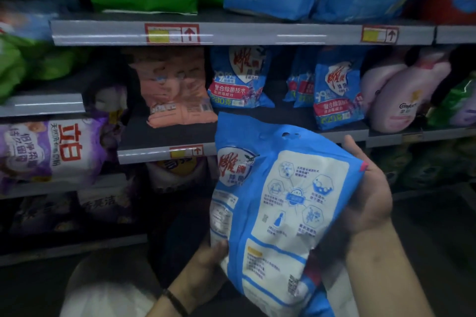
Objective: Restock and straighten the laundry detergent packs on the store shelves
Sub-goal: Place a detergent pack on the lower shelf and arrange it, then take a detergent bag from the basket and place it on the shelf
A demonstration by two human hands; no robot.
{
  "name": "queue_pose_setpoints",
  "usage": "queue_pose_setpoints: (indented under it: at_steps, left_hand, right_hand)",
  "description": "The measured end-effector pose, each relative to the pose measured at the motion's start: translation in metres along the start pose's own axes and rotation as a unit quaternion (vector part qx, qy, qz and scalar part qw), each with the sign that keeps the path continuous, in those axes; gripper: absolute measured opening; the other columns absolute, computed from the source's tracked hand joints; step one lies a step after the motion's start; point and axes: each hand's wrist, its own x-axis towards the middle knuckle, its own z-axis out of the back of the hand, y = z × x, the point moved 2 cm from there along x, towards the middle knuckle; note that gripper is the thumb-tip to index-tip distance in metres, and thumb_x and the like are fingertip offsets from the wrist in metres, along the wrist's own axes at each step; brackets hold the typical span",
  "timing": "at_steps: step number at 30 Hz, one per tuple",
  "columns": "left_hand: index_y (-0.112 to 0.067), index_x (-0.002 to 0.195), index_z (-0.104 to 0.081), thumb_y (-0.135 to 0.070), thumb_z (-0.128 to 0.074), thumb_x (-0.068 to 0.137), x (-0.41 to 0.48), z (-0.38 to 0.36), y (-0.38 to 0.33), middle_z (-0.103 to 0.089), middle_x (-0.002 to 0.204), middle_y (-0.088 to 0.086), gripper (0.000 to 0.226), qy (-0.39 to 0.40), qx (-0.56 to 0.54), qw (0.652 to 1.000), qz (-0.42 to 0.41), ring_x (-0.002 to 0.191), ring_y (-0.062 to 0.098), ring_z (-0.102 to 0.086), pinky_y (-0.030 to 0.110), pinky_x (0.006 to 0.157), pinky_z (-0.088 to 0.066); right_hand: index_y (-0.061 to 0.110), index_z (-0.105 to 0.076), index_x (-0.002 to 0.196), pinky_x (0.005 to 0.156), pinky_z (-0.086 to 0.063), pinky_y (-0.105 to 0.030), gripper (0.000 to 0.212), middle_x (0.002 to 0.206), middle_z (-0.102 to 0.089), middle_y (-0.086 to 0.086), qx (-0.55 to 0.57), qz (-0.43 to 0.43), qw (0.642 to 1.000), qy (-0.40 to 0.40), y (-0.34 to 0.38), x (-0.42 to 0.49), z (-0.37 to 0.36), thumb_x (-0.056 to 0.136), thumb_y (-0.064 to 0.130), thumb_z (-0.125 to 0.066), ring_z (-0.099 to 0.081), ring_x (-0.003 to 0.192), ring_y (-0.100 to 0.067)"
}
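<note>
While the blue pack (280, 203) hangs at 5 o'clock in my view, short of the shelf (164, 156) and with its printed back panel turned to me, I judge the first risk to be its facing. Set in as it is, it would show the wrong side beside its twins.

The left hand (206, 257) grips the bottom corner at 7 o'clock of the pack, thumb over its edge. The right hand (368, 188) cradles the 3 o'clock edge with the palm against it, but its fingers are behind the film and I cannot tell whether they curl. A bag that looks this soft could sag or slip out during the turn.

The likely slot is the gap at 12 o'clock of the pack, between the shelved blue packs (239, 80). The one at 1 o'clock leans, so a careless push might topple it, or nudge the slumped pink pack (177, 90) at 10 o'clock.
</note>
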Motion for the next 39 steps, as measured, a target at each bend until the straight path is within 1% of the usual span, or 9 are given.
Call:
queue_pose_setpoints:
  at_steps: [3, 7, 10, 16, 21, 29, 32, 36, 39]
  left_hand:
    - [0.0, 0.148, -0.052, -0.035, -0.1, 0.063, 0.003, 0.005, -0.007, -0.061, 0.142, 0.029, 0.104, -0.121, 0.073, 0.99, -0.024, 0.126, 0.044, -0.065, 0.048, 0.094, -0.059]
    - [-0.009, 0.144, -0.06, -0.044, -0.105, 0.048, 0.017, 0.009, -0.013, -0.067, 0.138, 0.023, 0.112, -0.236, 0.05, 0.97, -0.033, 0.126, 0.044, -0.065, 0.052, 0.093, -0.061]
    - [-0.014, 0.143, -0.063, -0.049, -0.103, 0.049, 0.032, 0.006, -0.026, -0.067, 0.139, 0.018, 0.108, -0.271, 0.045, 0.96, -0.06, 0.128, 0.042, -0.064, 0.061, 0.103, -0.054]
    - [-0.019, 0.143, -0.061, -0.039, -0.094, 0.068, 0.056, -0.005, -0.044, -0.069, 0.138, 0.016, 0.084, -0.27, 0.097, 0.953, -0.097, 0.125, 0.039, -0.067, 0.062, 0.101, -0.054]
    - [-0.02, 0.137, -0.063, -0.026, -0.078, 0.089, 0.085, -0.017, -0.064, -0.074, 0.129, 0.014, 0.05, -0.248, 0.147, 0.954, -0.083, 0.117, 0.039, -0.072, 0.067, 0.097, -0.055]
    - [-0.015, 0.125, -0.073, -0.007, -0.082, 0.078, 0.163, -0.021, -0.118, -0.078, 0.121, 0.012, 0.049, -0.239, 0.24, 0.937, -0.086, 0.11, 0.033, -0.076, 0.052, 0.098, -0.057]
    - [-0.018, 0.123, -0.075, -0.015, -0.089, 0.08, 0.207, -0.018, -0.147, -0.079, 0.12, 0.007, 0.046, -0.233, 0.323, 0.912, -0.101, 0.114, 0.028, -0.074, 0.055, 0.108, -0.052]
    - [-0.027, 0.113, -0.078, -0.02, -0.084, 0.088, 0.274, -0.019, -0.185, -0.081, 0.111, -0.008, 0.026, -0.238, 0.422, 0.861, -0.155, 0.106, 0.014, -0.077, 0.044, 0.102, -0.058]
    - [-0.03, 0.124, -0.072, -0.05, -0.082, 0.084, 0.322, 0.015, -0.2, -0.078, 0.12, -0.007, 0.045, -0.284, 0.59, 0.733, -0.186, 0.112, 0.015, -0.073, 0.045, 0.101, -0.057]
  right_hand:
    - [-0.001, -0.057, 0.147, 0.121, -0.036, -0.059, 0.082, 0.154, -0.051, -0.03, 0.086, -0.036, 0.992, 0.085, -0.002, -0.003, 0.008, 0.109, 0.065, -0.028, -0.047, 0.146, -0.043]
    - [0.008, -0.065, 0.127, 0.075, -0.06, -0.04, 0.101, 0.118, -0.069, -0.021, -0.133, 0.017, 0.991, -0.003, -0.011, -0.016, 0.03, 0.057, 0.076, -0.088, -0.069, 0.1, -0.032]
    - [0.011, -0.059, 0.137, 0.072, -0.063, -0.033, 0.123, 0.118, -0.077, -0.008, -0.3, -0.035, 0.953, -0.003, -0.041, -0.018, 0.039, 0.034, 0.065, -0.102, -0.075, 0.099, -0.021]
    - [0.002, -0.065, 0.129, 0.093, -0.062, -0.052, 0.078, 0.118, -0.078, -0.021, -0.273, -0.045, 0.959, -0.064, -0.062, 0.01, 0.042, 0.064, 0.026, -0.1, -0.076, 0.109, -0.041]
    - [-0.002, -0.076, 0.113, 0.074, -0.065, -0.045, 0.039, 0.106, -0.079, -0.026, -0.208, -0.027, 0.966, -0.152, -0.063, 0.038, 0.049, 0.075, 0.001, -0.085, -0.077, 0.096, -0.044]
    - [-0.008, -0.072, 0.12, 0.061, -0.065, -0.041, 0.034, 0.105, -0.078, -0.028, -0.156, 0.04, 0.972, -0.172, -0.039, 0.128, 0.055, 0.086, -0.006, -0.073, -0.079, 0.077, -0.035]
    - [0.002, -0.077, 0.117, 0.094, -0.059, -0.064, 0.03, 0.112, -0.078, -0.024, -0.178, 0.065, 0.97, -0.155, -0.017, 0.18, 0.058, 0.087, -0.002, -0.078, -0.077, 0.104, -0.043]
    - [0.013, -0.08, 0.102, 0.089, -0.064, -0.048, 0.02, 0.099, -0.083, -0.008, -0.304, 0.118, 0.923, -0.203, 0.019, 0.26, 0.054, 0.084, 0.012, -0.088, -0.08, 0.096, -0.03]
    - [0.012, -0.071, 0.121, 0.083, -0.059, -0.035, 0.05, 0.112, -0.078, -0.007, -0.445, 0.122, 0.849, -0.257, 0.027, 0.315, 0.057, 0.082, 0.034, -0.091, -0.075, 0.104, -0.029]
